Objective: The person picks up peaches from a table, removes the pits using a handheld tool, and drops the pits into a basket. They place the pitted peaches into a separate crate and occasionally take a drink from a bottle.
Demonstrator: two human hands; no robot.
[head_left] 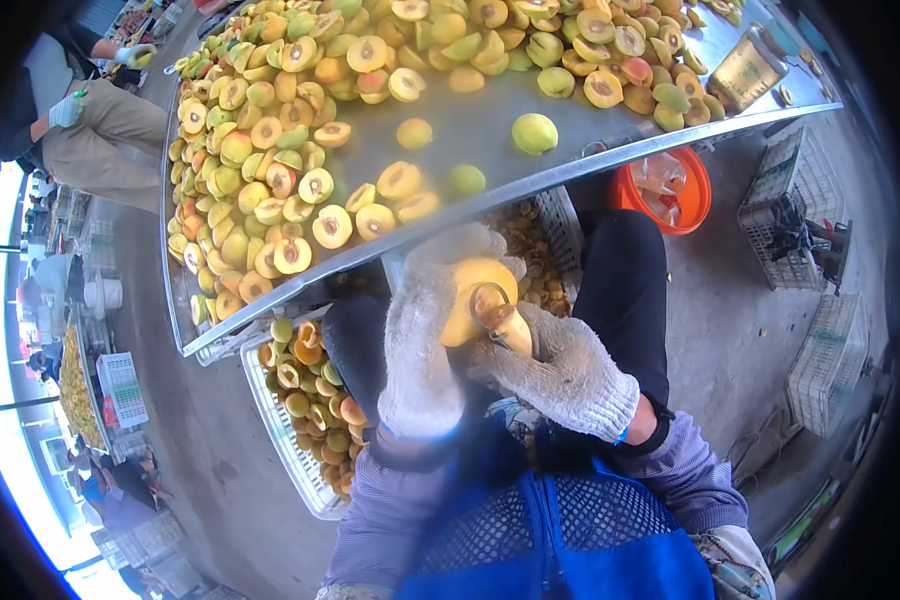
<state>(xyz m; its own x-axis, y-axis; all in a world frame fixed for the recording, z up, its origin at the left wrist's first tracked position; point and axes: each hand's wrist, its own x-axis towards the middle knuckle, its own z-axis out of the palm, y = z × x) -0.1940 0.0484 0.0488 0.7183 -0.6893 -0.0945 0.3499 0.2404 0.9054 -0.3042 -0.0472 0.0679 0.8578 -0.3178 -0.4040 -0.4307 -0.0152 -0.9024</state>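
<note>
My left hand (420,330), in a whitish knitted glove, is wrapped around a yellow peach half (463,290) with its cut side turned towards my right hand. In the gloved right hand (570,375) I grip a pitting knife (510,328), whose short pale handle shows between thumb and fingers. Its looped metal blade touches the cut face of the peach, around the pit area. Whether the pit is still in there is hidden. Both hands are above my lap, just in front of the metal table (620,130).
Many halved peaches (260,170) are heaped on the table. Beneath it stands a crate (565,225) with brown pits or scraps; a white crate (270,430) of peach halves is at my left. An orange bucket (703,195) and crates (825,370) stand right. Another person (100,130) works at left.
</note>
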